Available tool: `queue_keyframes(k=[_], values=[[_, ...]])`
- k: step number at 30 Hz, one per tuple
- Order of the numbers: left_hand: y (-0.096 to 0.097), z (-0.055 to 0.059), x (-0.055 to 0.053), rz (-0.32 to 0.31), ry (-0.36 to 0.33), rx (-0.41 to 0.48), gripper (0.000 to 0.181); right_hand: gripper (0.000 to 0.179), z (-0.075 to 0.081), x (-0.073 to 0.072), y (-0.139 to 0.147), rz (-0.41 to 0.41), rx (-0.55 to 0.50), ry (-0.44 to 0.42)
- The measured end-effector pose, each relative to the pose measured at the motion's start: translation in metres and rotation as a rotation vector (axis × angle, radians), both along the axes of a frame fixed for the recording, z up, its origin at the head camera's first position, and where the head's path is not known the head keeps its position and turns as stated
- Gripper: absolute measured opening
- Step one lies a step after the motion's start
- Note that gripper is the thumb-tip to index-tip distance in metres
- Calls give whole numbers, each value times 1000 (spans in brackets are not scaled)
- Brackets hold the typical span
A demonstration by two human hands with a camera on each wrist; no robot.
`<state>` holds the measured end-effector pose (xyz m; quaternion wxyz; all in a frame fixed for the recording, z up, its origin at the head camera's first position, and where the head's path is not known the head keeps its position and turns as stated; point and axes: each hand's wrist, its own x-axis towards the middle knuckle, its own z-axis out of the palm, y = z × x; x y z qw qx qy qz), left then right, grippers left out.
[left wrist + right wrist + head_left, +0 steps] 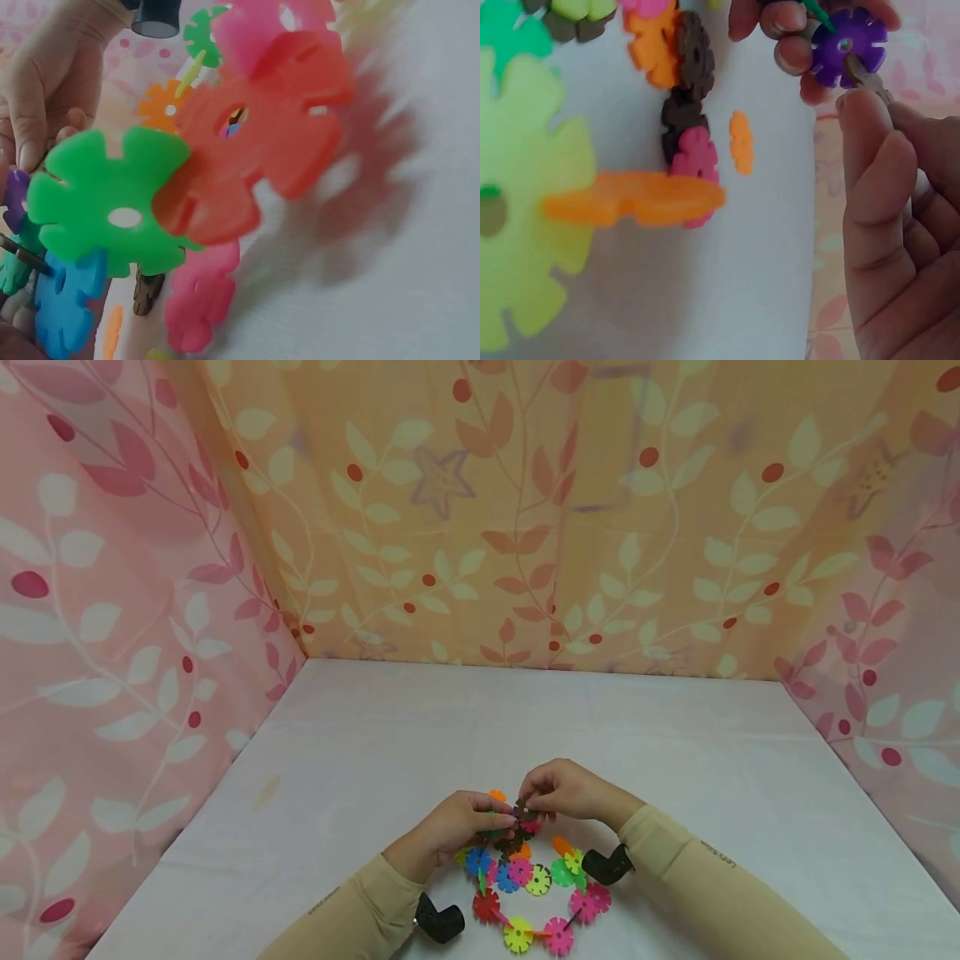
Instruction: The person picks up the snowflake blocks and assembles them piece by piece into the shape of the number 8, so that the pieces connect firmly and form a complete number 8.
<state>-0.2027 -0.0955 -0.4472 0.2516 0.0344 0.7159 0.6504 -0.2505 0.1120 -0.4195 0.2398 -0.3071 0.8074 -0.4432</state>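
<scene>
Flower-shaped notched plastic discs are joined into a colourful loop on the table, with pink [558, 937], yellow [518, 935] and red [486, 906] ones at the front. At the loop's far end my left hand [453, 825] holds a purple disc [849, 46] with a green one joined to it. My right hand [576, 793] pinches a brown disc [867, 79] edge-on against the purple disc, between thumb and finger. Close to the left wrist camera are a green disc [82, 187] and a red disc [300, 142]; a blue disc [71, 300] sits beside the left fingers.
A loose orange disc [741, 142] lies on the white table [420, 718], beyond the joined brown and pink discs. Black wrist cameras [441, 920] flank the loop. Floral curtains [525, 527] stand behind and along both sides of the table.
</scene>
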Motion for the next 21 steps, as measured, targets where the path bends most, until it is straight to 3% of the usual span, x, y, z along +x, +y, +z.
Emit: queue_keyframes(k=[7,11,14,18,21], values=[[3,-4,-1,-6,38,-3,27,9,4,4,-3,5,-9,3],[2,-3,-1,-11,22,35,29,8,8,5,0,-5,22,34],[1,0,-2,-16,1,55,28,8,10,6,8,-2,118,113],[1,0,-1,-9,-16,32,25,13,8,12,21,35,344,185],[2,-1,-1,9,-21,9,28,17,3,19,25,78,459,205]])
